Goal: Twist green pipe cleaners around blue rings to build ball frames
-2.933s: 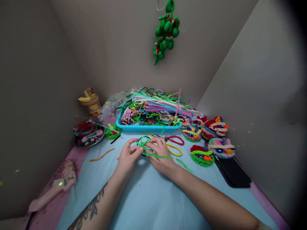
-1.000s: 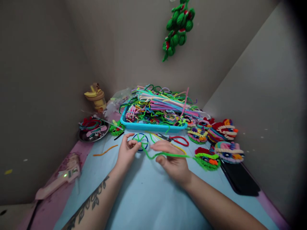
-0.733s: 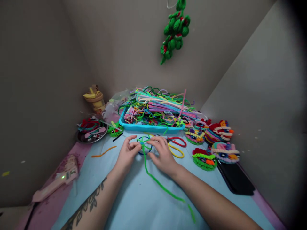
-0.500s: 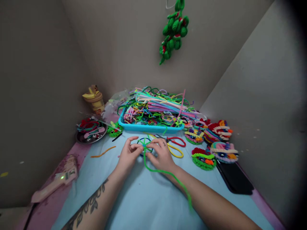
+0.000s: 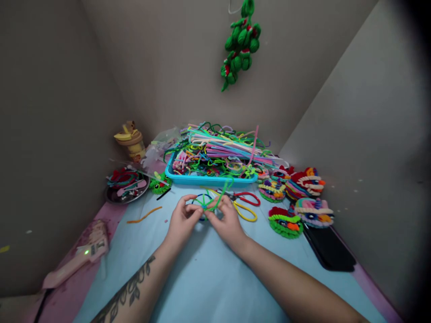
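Note:
Above the middle of the blue table cover, my left hand [image 5: 183,220] is closed, thumb and fingers pinching the left side of a small wheel-shaped piece [image 5: 204,202] of pipe cleaners. This piece has a dark blue ring with green spokes meeting near a blue centre. Against its right side, my right hand [image 5: 229,223] is closed on a green pipe cleaner [image 5: 222,192], whose free end stands up and away from me. The fingertips of both hands nearly meet at the hub and hide part of it. Just behind my right hand lie scissors [image 5: 247,199] with red and yellow looped handles.
A blue tray [image 5: 215,180] heaped with pipe cleaners stands at the back. Finished bird-face pieces [image 5: 286,223] and a black phone [image 5: 332,251] lie right. On the left are a pink glue gun [image 5: 77,262], a metal bowl [image 5: 129,197] and an orange pipe cleaner [image 5: 144,215].
The green pipe cleaner's long tail, which hung toward me across my right forearm, now points up and away behind the wheel. Both hands stay pinched close together.

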{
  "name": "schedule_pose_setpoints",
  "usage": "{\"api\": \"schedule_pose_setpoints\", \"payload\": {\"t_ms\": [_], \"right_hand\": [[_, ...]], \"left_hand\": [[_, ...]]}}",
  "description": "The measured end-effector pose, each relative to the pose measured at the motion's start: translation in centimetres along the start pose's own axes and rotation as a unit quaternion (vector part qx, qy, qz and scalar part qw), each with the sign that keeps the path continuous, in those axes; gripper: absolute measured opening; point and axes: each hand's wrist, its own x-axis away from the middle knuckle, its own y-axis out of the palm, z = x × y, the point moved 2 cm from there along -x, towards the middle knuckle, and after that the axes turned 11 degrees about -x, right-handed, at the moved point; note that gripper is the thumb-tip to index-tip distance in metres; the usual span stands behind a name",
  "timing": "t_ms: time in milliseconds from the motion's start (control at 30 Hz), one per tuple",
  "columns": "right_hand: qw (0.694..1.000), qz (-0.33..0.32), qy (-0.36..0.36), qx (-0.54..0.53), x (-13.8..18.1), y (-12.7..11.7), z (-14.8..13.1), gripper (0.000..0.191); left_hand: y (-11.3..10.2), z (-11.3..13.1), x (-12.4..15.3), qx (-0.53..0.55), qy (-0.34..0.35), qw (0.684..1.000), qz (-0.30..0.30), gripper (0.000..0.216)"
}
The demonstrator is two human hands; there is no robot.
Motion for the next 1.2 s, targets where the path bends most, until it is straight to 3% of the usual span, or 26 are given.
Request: {"api": "schedule_pose_setpoints", "payload": {"t_ms": [133, 233, 400, 533, 633, 733, 800, 1033, 1100, 1200], "right_hand": [[0.99, 0.028, 0.1, -0.092, -0.3, 0.1, 0.9, 0.012], [0.984, 0.026, 0.134, -0.113, -0.4, 0.1, 1.1, 0.012], [0.986, 0.021, 0.14, -0.085, -0.4, -0.1, 1.2, 0.011], [0.993, 0.024, 0.106, -0.04, -0.5, -0.5, 1.0, 0.007], [0.996, 0.003, 0.083, -0.028, -0.9, -0.9, 0.7, 0.014], [0.991, -0.052, 0.107, -0.063, -1.4, -1.3, 0.5, 0.006], [0.983, -0.08, 0.129, -0.105, -1.7, -1.6, 0.5, 0.011], [0.974, -0.111, 0.153, -0.123, -1.9, -1.5, 1.7, 0.019], [0.975, -0.116, 0.147, -0.122, -1.9, -1.4, 1.9, 0.023], [0.978, -0.094, 0.136, -0.124, -1.9, -1.5, 1.4, 0.028]], "left_hand": [[0.1, 0.4, 0.3, -0.071, 0.027, 0.997, -0.002, 0.035], [0.0, 0.7, 0.5, -0.128, 0.044, 0.991, 0.0, 0.033], [0.0, 0.5, 0.4, -0.137, 0.043, 0.99, -0.017, 0.039], [0.0, 0.6, 0.3, -0.125, 0.033, 0.992, -0.013, 0.035], [0.0, 0.9, 0.4, -0.138, 0.032, 0.99, -0.026, 0.034], [0.0, 1.1, 0.5, -0.149, 0.04, 0.987, -0.053, 0.033], [0.0, 1.2, 0.6, -0.161, 0.05, 0.983, -0.076, 0.032], [-0.2, 1.6, 0.8, -0.199, 0.09, 0.97, -0.101, 0.032], [-0.4, 1.7, 0.8, -0.226, 0.117, 0.965, -0.067, 0.033], [-0.7, 2.0, 1.2, -0.283, 0.165, 0.942, 0.073, 0.023]]}}
